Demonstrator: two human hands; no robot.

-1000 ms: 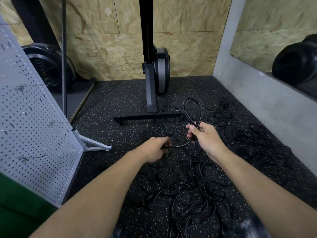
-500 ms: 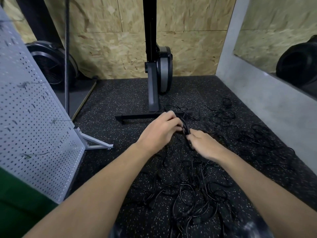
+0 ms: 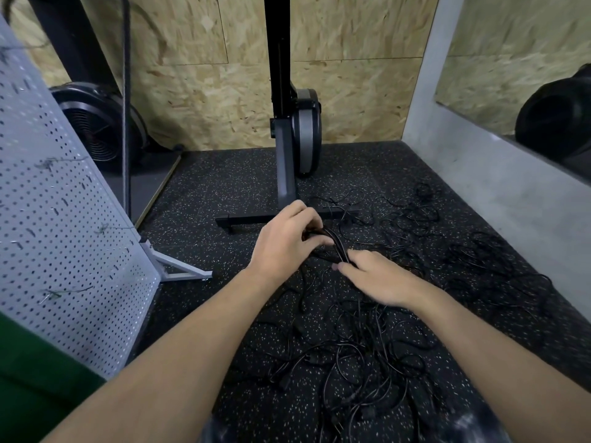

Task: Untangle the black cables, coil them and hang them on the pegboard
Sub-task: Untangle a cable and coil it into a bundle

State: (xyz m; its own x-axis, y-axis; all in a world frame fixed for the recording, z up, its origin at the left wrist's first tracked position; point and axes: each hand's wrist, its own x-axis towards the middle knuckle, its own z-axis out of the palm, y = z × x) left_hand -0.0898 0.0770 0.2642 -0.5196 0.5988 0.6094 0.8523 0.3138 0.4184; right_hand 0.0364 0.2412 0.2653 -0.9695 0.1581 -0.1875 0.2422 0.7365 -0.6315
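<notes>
Both hands sit mid-scene, close together, over the floor (image 3: 208, 193). Left hand (image 3: 283, 243): fingers curled round a black coil (image 3: 336, 245), thumb across it. Right hand (image 3: 379, 278): just right of the left and nearer, thumb and fingertips pinching the coil's near end. The coil is a short folded bundle held between the 2 hands. The other cables (image 3: 361, 356) lie tangled on the speckled floor, with 1 pile near under the forearms and looser loops far right by the grey wall (image 3: 499, 193). Pegboard (image 3: 64, 219) is on the left, tilted, with a few hooks on it. Stand (image 3: 284, 161) is far centre behind the hands, fan (image 3: 96, 129) far left.
</notes>
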